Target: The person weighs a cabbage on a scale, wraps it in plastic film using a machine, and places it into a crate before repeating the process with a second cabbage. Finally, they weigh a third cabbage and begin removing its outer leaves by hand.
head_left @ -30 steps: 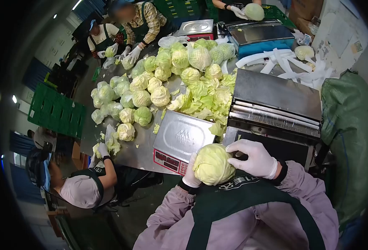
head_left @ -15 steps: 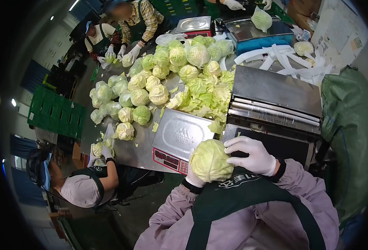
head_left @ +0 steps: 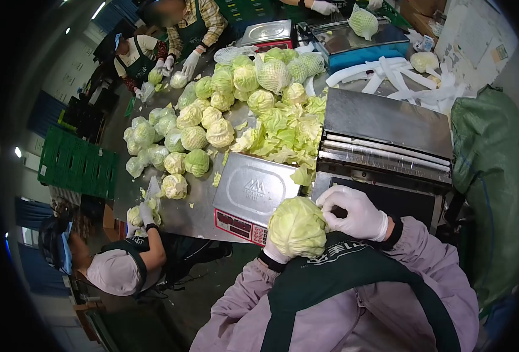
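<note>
A pale green cabbage (head_left: 297, 227) rests in my left hand (head_left: 275, 252), which is wrapped round its left side and underside, most of the fingers hidden behind it. My right hand (head_left: 358, 216), in a white glove, is at the cabbage's right side. Its thumb and forefinger curl into a ring, with the tips close to the outer leaves; whether a leaf is pinched between them cannot be made out. Just beyond the cabbage sits a flat metal scale (head_left: 256, 185) with a red front panel. To the right of the scale stands a wrapping machine (head_left: 387, 126) with rollers.
Loose leaves (head_left: 286, 132) lie behind the scale. Several cabbages (head_left: 219, 133), some in net or clear wrap, are heaped further left. A co-worker (head_left: 118, 267) handles a cabbage at the left edge; others work at the far side. A green sack (head_left: 487, 193) stands at right.
My right hand's fingers, spread along the cabbage's side before, have curled into a pinch. The cabbage has turned slightly in my left hand. The camera view has shifted a little.
</note>
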A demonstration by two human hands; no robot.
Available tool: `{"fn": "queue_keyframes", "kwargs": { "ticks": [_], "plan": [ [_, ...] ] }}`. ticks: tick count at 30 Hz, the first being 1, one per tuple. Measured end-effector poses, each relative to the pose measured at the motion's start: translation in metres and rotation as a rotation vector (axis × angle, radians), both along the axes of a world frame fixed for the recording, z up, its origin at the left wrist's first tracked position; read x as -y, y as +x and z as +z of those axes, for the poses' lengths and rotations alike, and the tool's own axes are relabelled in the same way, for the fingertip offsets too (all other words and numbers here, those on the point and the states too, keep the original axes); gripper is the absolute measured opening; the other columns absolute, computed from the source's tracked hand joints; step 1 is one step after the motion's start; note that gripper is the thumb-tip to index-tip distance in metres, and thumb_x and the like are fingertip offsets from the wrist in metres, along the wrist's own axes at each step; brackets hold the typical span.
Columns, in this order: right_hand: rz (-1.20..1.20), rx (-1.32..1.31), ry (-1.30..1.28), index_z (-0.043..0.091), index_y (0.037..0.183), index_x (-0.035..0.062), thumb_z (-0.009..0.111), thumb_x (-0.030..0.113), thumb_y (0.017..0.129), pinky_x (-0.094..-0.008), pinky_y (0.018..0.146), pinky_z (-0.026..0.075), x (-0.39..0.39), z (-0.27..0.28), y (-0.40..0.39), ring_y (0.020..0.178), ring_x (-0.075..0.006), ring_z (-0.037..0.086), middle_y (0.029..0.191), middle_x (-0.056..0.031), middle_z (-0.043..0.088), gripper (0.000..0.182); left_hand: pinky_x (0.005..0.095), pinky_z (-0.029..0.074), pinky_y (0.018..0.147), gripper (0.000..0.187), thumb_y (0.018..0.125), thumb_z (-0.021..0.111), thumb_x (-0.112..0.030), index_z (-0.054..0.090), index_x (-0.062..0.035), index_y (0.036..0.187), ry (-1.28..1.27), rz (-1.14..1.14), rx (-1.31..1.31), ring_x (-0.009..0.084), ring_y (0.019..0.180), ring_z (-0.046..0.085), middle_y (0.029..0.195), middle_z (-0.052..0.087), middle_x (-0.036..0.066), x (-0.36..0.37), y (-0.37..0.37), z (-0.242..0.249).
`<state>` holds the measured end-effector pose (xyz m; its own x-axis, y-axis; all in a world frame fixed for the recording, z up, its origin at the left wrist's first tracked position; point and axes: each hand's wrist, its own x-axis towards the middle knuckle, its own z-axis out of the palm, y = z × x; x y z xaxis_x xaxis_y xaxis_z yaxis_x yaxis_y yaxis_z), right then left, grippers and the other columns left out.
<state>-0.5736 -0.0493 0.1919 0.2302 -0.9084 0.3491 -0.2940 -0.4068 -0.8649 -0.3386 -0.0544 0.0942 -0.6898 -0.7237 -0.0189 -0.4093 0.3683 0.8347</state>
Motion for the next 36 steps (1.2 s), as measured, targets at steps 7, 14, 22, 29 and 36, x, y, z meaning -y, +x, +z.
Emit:
{"fn": "queue_keyframes", "kwargs": {
  "ticks": [7,14,22,29,36],
  "plan": [
    [-0.179,0.138,0.292,0.054,0.080,0.0015,0.059,0.001,0.082,-0.0218,0.059,0.043,0.014,-0.003,-0.018,0.067,-0.0046,0.053,0.074,-0.0014,0.056,0.005,0.0365,0.044,0.098,0.047,0.099,0.044,-0.037,0.042,-0.0081,0.136,0.528,0.183,-0.329,0.0221,0.111,0.054,0.125,0.055,0.010,-0.007,0.009,-0.037],
    [-0.383,0.490,0.287,0.050,0.078,0.0039,0.057,-0.004,0.081,-0.0197,0.056,0.041,0.052,-0.053,-0.020,0.062,-0.0020,0.046,0.071,0.0044,0.048,0.010,0.0372,0.053,0.087,0.048,0.100,0.042,-0.023,0.034,0.0005,0.141,1.034,0.216,-0.692,0.0290,0.101,0.060,0.123,0.055,0.018,-0.009,0.019,0.018],
    [0.084,0.037,-0.061,0.068,0.099,0.0068,0.076,0.009,0.074,-0.0295,0.080,0.051,0.027,0.014,0.011,0.091,-0.0225,0.065,0.102,-0.0082,0.066,0.026,0.0337,0.046,0.098,0.061,0.091,0.061,-0.026,0.034,-0.0106,0.143,0.063,0.036,-0.031,0.0230,0.116,0.054,0.128,0.054,0.012,-0.007,0.012,0.066],
    [0.155,-0.141,-0.191,0.069,0.096,0.0075,0.076,0.021,0.076,-0.0327,0.075,0.053,0.021,0.028,0.032,0.087,-0.0239,0.064,0.097,-0.0063,0.065,0.026,0.0332,0.041,0.104,0.059,0.090,0.063,-0.023,0.037,-0.0086,0.140,0.553,0.260,-0.530,0.0223,0.123,0.049,0.134,0.049,0.010,-0.014,0.018,0.033],
    [0.226,-0.195,-0.227,0.068,0.095,0.0048,0.071,0.020,0.080,-0.0320,0.072,0.053,0.026,0.019,0.029,0.083,-0.0242,0.065,0.092,-0.0078,0.067,0.021,0.0336,0.041,0.105,0.050,0.095,0.054,-0.018,0.036,-0.0071,0.140,0.900,0.148,-0.862,0.0221,0.122,0.049,0.134,0.048,0.011,-0.010,0.016,-0.002]
  ]
}}
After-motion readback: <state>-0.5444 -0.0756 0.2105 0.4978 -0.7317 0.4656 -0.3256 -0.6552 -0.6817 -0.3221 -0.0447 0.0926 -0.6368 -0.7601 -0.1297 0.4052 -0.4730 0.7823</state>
